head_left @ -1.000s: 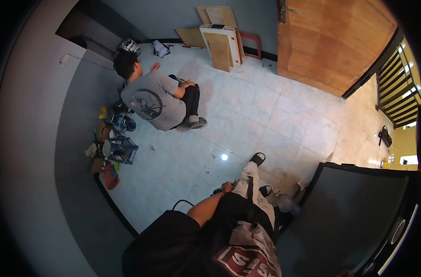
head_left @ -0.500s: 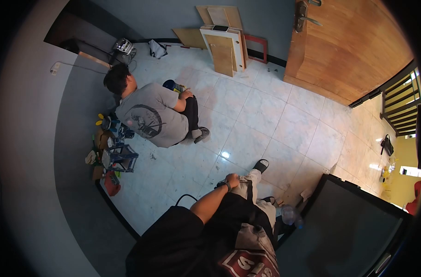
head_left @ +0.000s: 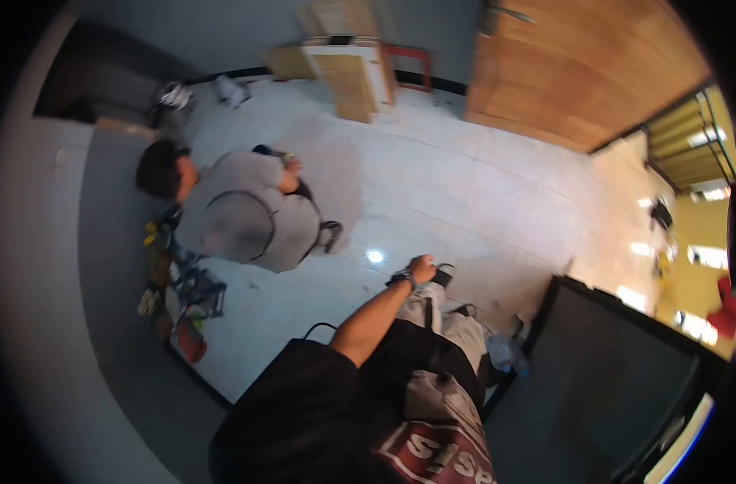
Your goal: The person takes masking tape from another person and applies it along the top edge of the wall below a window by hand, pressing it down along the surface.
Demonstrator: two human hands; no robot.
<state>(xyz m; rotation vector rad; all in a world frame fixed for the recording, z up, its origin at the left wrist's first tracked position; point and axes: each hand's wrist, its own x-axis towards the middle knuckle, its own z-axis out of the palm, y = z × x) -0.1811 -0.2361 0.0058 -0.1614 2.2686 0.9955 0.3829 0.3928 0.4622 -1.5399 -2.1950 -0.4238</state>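
My left hand (head_left: 422,268) is raised in front of my legs, above the tiled floor (head_left: 497,202), with a dark watch (head_left: 402,279) on its wrist. Its fingers look curled in; whatever they may hold is hidden. Just beyond it is one of my dark sandals (head_left: 443,275). My light trousers (head_left: 463,335) show below the hand. No part of my right hand is visible. To the left a co-worker in a grey shirt (head_left: 247,214) crouches on the floor, one hand near the knee.
Boards (head_left: 348,81) and a red frame (head_left: 412,68) lean on the back wall beside a wooden door (head_left: 585,73). Along the left wall stand a blue stool (head_left: 202,290) and a red bag (head_left: 190,343). A dark panel (head_left: 594,387) and plastic bottles (head_left: 505,353) are at the right.
My left hand has risen away from my trousers and moved forward. The view has shifted, so the co-worker and boards appear further left. The co-worker leans lower.
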